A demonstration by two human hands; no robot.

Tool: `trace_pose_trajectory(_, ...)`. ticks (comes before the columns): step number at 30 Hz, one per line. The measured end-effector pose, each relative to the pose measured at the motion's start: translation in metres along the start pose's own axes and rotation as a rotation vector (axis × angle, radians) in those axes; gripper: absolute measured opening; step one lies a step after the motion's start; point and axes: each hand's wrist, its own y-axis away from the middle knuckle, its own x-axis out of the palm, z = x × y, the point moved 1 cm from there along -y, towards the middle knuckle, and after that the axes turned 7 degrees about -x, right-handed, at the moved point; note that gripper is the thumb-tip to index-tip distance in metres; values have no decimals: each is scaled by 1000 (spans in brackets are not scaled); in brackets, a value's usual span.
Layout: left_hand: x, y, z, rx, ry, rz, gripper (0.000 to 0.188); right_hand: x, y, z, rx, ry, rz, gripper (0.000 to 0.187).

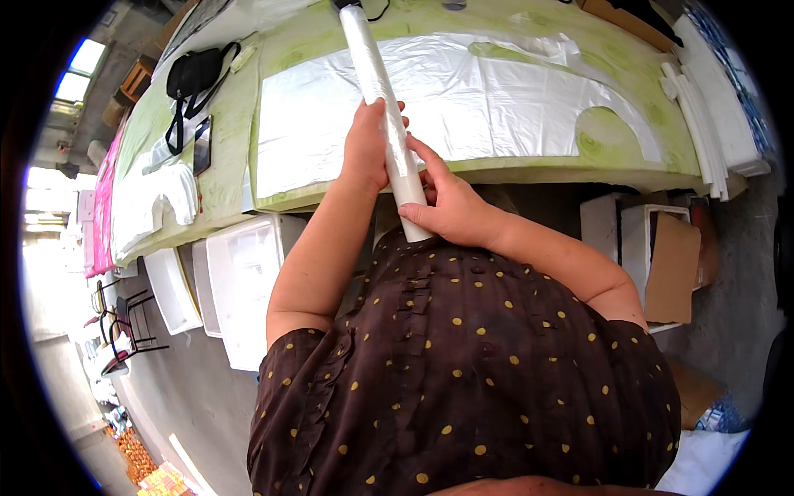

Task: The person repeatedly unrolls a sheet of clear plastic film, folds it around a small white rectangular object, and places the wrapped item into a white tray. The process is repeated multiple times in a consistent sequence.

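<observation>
While the white roll (pixel 394 131) points lengthwise from my body across the counter's (pixel 231 140) near edge, my left hand (pixel 364 145) grips its middle, my right hand (pixel 455 205) (farther from the counter) its near end.

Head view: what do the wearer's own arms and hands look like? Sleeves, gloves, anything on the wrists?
Left hand and right hand: no gloves, watch or bracelet visible. Forearms are bare, with no cables or markings seen. Short dark brown sleeves with yellow dots match the blouse, which has ruffled trim down the front.
</observation>
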Motion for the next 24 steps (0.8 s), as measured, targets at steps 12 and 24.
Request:
trace_pose_trajectory(12,39,-26,10,504,-630,366,46,-62,39,-32,114,-40,-206,87)
trace_pose_trajectory(24,22,-153,-63,-95,-698,7,57,-94,84,-19,189,-107,-199,87)
